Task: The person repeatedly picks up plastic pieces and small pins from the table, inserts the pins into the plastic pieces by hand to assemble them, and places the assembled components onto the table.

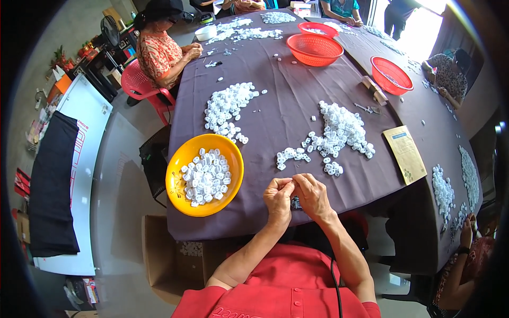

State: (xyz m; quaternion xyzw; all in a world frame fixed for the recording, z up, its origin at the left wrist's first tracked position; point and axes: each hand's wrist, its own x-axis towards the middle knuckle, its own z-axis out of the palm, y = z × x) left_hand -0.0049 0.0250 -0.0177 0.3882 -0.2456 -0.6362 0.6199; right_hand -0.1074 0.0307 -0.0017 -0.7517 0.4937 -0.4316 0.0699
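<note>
Right of the yellow bowl (175, 183), the left hand (279, 199) and the right hand (313, 197) meet at the fingertips, thumbs and forefingers pressed together in a pinch; whether a piece sits between them I cannot tell. Small white plastic pieces (207, 177) lie heaped in the bowl. One loose pile (229, 106) of them lies just beyond it, another pile (342, 130) to its right, past the hands. Farther right of the bowl lies a brown paper envelope (405, 153); well beyond it stands a red plastic basket (314, 59).
</note>
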